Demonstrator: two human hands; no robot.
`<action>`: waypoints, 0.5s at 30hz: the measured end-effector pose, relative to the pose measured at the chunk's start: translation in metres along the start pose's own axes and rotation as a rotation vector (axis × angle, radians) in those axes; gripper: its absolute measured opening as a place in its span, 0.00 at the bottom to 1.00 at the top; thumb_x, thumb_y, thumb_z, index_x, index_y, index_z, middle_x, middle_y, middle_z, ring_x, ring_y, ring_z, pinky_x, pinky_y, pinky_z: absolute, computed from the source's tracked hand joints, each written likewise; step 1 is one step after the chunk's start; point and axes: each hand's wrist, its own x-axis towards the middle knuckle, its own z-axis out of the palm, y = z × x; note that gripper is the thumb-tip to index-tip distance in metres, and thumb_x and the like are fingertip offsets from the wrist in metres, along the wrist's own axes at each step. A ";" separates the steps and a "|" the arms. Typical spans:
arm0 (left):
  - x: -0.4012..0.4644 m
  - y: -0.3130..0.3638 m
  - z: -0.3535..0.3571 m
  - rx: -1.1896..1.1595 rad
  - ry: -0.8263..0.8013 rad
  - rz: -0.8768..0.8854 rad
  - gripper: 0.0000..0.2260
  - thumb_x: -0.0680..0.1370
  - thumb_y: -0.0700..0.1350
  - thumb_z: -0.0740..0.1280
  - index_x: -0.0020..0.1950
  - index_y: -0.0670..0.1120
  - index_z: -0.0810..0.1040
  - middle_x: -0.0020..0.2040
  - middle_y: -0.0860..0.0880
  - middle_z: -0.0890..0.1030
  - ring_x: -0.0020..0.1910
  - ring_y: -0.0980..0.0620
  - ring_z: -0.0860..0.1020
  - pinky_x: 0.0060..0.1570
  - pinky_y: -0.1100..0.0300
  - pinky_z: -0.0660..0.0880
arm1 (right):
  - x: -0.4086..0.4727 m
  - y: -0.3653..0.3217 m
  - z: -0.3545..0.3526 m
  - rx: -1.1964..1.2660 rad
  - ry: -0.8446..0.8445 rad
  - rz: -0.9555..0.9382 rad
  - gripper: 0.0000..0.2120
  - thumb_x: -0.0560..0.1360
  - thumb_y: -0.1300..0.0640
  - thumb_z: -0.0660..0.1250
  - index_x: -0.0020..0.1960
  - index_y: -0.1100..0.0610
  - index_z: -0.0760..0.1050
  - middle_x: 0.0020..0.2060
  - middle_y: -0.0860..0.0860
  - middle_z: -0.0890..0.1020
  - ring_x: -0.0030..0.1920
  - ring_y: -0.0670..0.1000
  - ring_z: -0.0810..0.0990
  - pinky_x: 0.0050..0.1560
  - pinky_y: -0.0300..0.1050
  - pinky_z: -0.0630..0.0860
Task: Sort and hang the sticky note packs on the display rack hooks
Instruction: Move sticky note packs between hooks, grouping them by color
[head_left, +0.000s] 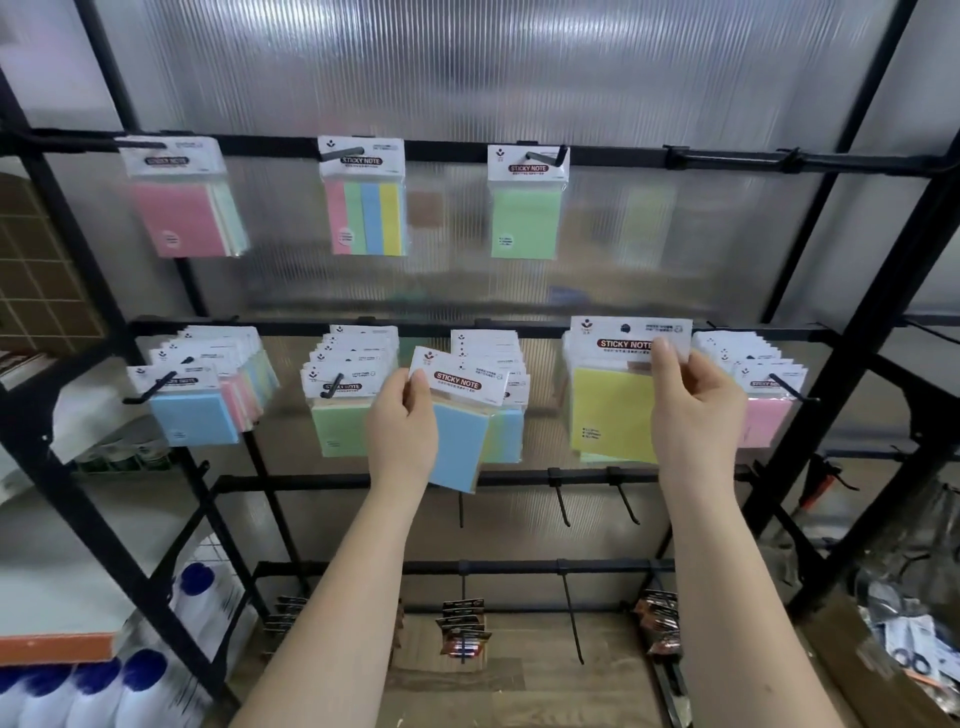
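Two bare forearms are shown entering from the lower edge of the view, each ending in a bare hand. No sleeve, glove, watch or ring is worn on the visible parts. The left hand (402, 426) and the right hand (693, 410) are seen from the back. Short, unpainted nails are visible on the fingers (662, 345) of the right hand.

Behind the ribbed panel (519, 270) only blurred colour patches, small print on the pack headers too fine to read, hook under the yellow pack (613, 410) hidden, white bottles (104, 691) cut off bottom-left.
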 end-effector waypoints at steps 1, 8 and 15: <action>0.002 0.001 -0.004 0.000 0.020 0.003 0.18 0.83 0.45 0.55 0.33 0.49 0.60 0.30 0.52 0.64 0.30 0.55 0.62 0.28 0.69 0.60 | 0.002 -0.004 0.004 0.010 -0.012 -0.016 0.20 0.79 0.52 0.64 0.31 0.60 0.68 0.24 0.43 0.67 0.28 0.43 0.61 0.30 0.38 0.59; 0.019 0.008 -0.028 0.026 0.153 0.027 0.17 0.82 0.45 0.55 0.33 0.47 0.61 0.31 0.51 0.65 0.29 0.56 0.63 0.29 0.66 0.61 | 0.025 -0.043 0.045 0.163 -0.080 -0.103 0.18 0.74 0.56 0.71 0.27 0.51 0.70 0.22 0.40 0.70 0.27 0.40 0.63 0.29 0.36 0.61; 0.030 0.016 -0.042 -0.009 0.238 0.059 0.16 0.82 0.45 0.56 0.34 0.47 0.62 0.31 0.53 0.67 0.29 0.60 0.67 0.29 0.70 0.63 | 0.041 -0.071 0.067 0.258 -0.091 -0.147 0.11 0.74 0.54 0.71 0.33 0.50 0.78 0.29 0.42 0.81 0.31 0.37 0.75 0.34 0.34 0.71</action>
